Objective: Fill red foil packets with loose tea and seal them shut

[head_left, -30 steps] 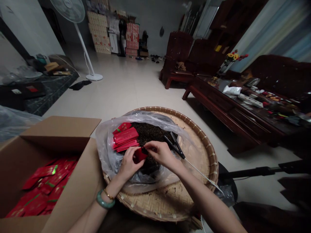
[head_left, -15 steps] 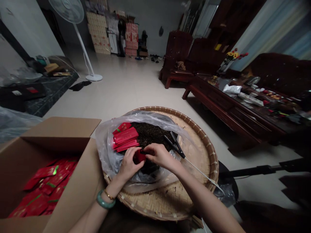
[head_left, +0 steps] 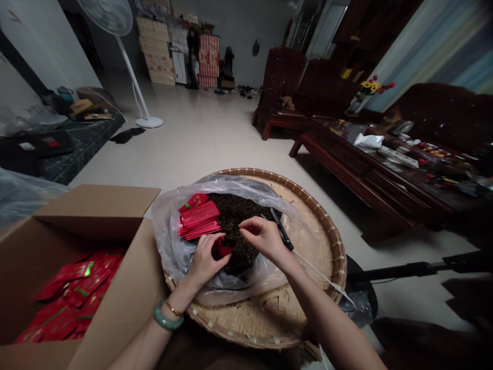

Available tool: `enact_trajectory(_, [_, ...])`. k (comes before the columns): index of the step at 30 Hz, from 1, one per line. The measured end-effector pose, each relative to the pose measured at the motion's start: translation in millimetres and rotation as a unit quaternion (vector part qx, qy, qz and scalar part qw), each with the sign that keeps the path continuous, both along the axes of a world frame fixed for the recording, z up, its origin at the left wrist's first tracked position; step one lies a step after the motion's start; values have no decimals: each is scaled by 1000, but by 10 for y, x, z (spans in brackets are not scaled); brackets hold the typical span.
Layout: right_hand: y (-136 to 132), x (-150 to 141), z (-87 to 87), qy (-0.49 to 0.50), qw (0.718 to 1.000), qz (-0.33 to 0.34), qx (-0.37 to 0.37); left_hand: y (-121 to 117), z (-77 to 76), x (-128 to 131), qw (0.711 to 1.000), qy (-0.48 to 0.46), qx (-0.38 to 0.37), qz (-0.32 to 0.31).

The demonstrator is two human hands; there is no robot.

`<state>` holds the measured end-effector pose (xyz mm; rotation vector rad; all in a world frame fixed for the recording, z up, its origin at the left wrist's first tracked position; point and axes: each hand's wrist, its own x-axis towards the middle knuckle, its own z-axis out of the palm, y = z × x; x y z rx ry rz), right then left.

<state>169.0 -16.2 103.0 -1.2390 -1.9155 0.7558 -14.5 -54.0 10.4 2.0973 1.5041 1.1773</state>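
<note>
My left hand (head_left: pixel 205 261) holds a small red packet (head_left: pixel 222 248) upright between thumb and fingers, its mouth facing up. To its right, my right hand (head_left: pixel 265 240) hovers low over dark dried leaves (head_left: pixel 236 209) that look like tea, thumb and forefinger brought together. Whatever is between those fingertips is too small to make out. The leaves lie in an open clear plastic bag (head_left: pixel 168 246). A stack of flat red packets (head_left: pixel 200 218) rests on them at the left. Partly hidden behind my right hand is a black handheld tool (head_left: pixel 284 234) with a white cord.
A round woven bamboo tray (head_left: pixel 335 246) bears the bag. At the left stands an open cardboard box (head_left: pixel 119 303) holding many red packets (head_left: pixel 73 295). Further off are a white standing fan (head_left: pixel 149 122), a cluttered dark wooden table (head_left: pixel 346 159) and stacked cartons (head_left: pixel 156 51).
My right hand has moved away from the red packet, up and to the right over the leaves, now covering part of the black tool. My left hand keeps the packet in nearly the same place.
</note>
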Motion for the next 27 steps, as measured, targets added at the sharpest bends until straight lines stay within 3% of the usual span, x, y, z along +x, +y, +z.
enact_trajectory(3, [-14, 49, 15, 5, 999, -17, 38, 0, 11, 1, 1000, -6, 7, -3])
enact_trajectory(5, [-65, 49, 30, -31, 998, 24, 43, 1, 13, 1, 1000, -8, 5, -2])
enact_trajectory(10, [-197, -62, -15, -228, 964, 137, 15, 2, -5, -2, 1000, -4, -3, -7])
enact_trajectory(14, [-199, -134, -94, -310, 938, 151, -26, 0, -9, -5, 1000, 7, 0, -7])
enact_trajectory(21, [-152, -86, -180, -147, 975, 154, -66, 2, 6, -11, 1000, 10, -2, -13])
enact_trajectory(27, [-129, -101, -210, -61, 986, 120, -100, -1, 20, -2, 1000, 5, 10, -8])
